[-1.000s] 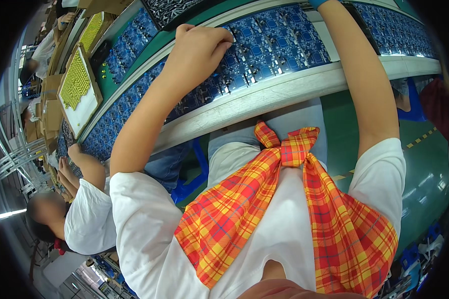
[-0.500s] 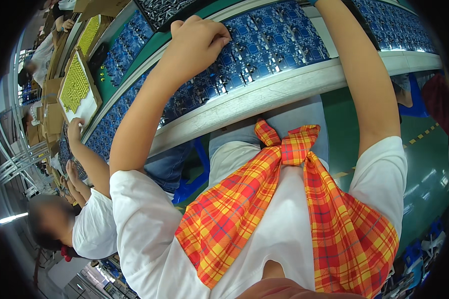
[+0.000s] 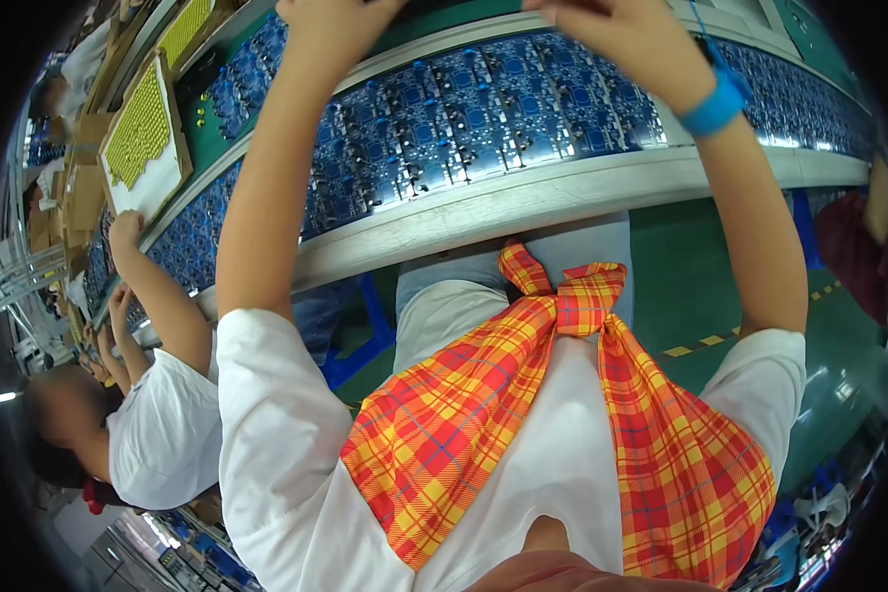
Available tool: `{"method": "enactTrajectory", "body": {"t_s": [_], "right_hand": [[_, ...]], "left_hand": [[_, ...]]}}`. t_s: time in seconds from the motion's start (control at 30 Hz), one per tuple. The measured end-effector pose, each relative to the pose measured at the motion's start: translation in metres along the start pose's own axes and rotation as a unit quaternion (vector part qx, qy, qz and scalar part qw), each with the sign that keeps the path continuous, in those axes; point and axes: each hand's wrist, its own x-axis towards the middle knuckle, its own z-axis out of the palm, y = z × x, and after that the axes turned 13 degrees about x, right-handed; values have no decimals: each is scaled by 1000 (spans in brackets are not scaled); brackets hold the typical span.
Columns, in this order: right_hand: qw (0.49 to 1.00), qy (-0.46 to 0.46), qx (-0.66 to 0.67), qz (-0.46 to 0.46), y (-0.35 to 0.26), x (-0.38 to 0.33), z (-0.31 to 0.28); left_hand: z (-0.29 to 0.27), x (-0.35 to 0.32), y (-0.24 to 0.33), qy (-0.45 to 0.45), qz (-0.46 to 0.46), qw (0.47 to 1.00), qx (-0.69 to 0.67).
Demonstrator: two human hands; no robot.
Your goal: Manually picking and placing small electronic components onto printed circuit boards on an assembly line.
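My left hand (image 3: 337, 28) reaches over the far side of a workbench, its fingertips cut off by the upper edge. My right hand (image 3: 624, 41) comes in from the right with its fingers pointing left, partly cut off too. A blue wrist strap (image 3: 715, 105) with a cord circles my right wrist. What either hand holds, if anything, is out of sight. Below and between them lie blue circuit boards (image 3: 464, 118) in a long row, carrying small chips and metal parts. Both hands are beyond this row, above a green surface (image 3: 454, 22).
A pale metal rail (image 3: 503, 202) runs along the bench's near edge. At left stands a tray of yellow parts (image 3: 140, 148), with more circuit boards (image 3: 250, 74) beside it. A co-worker in a white shirt (image 3: 168, 424) sits at my left. Another person's dark red sleeve (image 3: 851, 252) shows at right.
My left hand has moved up and away from the boards. My right hand, earlier beyond the upper edge, has come into view. The view has shifted, and the dark parts tray has left it.
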Motion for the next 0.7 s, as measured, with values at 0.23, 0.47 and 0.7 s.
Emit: {"method": "enactTrajectory", "body": {"t_s": [0.23,0.47,0.7], "right_hand": [[944,-204,-145,-214,33,-33,40],[903,-163,-304,-254,36,-33,53],[884,-181,-348,-256,32,-33,55]], "left_hand": [[21,27,0,63,8,991,119],[7,11,10,139,32,986,83],[1,-26,-3,33,98,993,60]]}}
